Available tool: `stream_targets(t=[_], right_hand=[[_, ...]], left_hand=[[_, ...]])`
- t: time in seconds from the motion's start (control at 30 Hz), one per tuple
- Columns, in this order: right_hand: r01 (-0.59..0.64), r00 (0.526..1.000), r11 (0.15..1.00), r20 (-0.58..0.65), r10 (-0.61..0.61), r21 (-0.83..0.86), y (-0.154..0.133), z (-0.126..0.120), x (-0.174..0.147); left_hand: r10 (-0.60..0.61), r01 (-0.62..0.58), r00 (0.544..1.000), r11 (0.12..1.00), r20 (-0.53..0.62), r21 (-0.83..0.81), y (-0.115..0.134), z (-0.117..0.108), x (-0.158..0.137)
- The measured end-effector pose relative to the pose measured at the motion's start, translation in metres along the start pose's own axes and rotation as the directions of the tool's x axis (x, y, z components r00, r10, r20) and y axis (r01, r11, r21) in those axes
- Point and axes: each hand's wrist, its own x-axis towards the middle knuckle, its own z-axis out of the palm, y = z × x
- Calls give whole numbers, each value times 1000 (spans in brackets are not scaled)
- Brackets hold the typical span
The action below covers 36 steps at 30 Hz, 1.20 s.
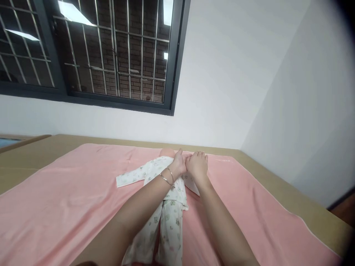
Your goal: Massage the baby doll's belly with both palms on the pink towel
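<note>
The fingers of the left hand point(179, 162) and the right hand point(198, 165) were held close together, those of the right bent over; whether anything was pinched between them could not be told, since the gap was hidden. Just below them, the near sleeve point(192, 182) was seen slanting out under the right wrist. If cloth was gripped there, a hard pull could be answered by a strained seam or a twisted sleeve.

The left wrist was ringed by a bracelet point(166, 181), laid over the printed top point(156, 169); its charm could be caught in the fabric if the arm were drawn back quickly. By the left forearm, part of the top and of the trousers point(172, 229) was covered, so a crease could be missed there.

Beyond the collar, a rounded peach shape point(166, 152), apparently a doll's head, was left unsupported by either hand and could be dragged askew. Everything was laid on a pink cloth point(91, 177), already rippled, which could be rucked up by sideways tugging.
</note>
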Motion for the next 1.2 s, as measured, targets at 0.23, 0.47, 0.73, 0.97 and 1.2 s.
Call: stream_targets(t=[0.23, 0.47, 0.73, 0.97, 1.2], right_hand=[[110, 992, 993, -49, -112, -40, 9, 3, 1], [65, 991, 998, -111, -68, -26, 6, 8, -3], [288, 947, 840, -9, -320, 460, -36, -3, -37], [444, 839, 556, -109, -532, 703, -63, -23, -103], [372, 865, 296, -213, -454, 880, -54, -64, -150]], left_hand=[[-72, 74, 994, 997, 79, -18, -10, -9, 3], [-24, 26, 996, 1000, -83, 13, -11, -43, -55], [97, -81, 957, 994, -275, 68, 23, -31, -118], [234, -221, 959, 971, -159, 92, 34, -8, -139], [444, -425, 896, 867, -13, 261, -24, -3, -156]])
